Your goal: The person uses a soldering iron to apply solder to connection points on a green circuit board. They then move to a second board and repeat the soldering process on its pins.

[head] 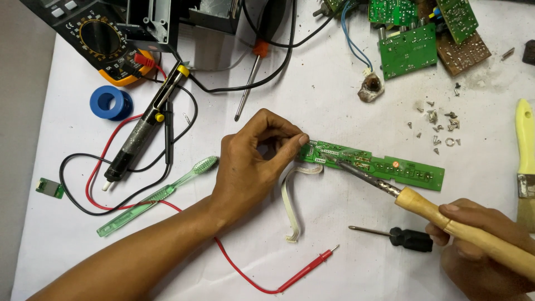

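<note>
Left hand (pixel 251 167) pinches end of long narrow green circuit board (pixel 384 167), flat on white table (pixel 334 89). Right hand (pixel 479 245) clenches wooden-handled soldering iron (pixel 423 203), tip on board's left part (joint unclear). White ribbon cable (pixel 291 209) attached; soldering seems mid-way.

One long narrow green circuit board (pixel 384 167) at centre; four more boards (pixel 408 51) piled upper right; one small green board (pixel 50 188) at left; one green translucent toothbrush (pixel 159 195); two screwdrivers (pixel 409 238); one blue tape roll (pixel 111 102).
</note>
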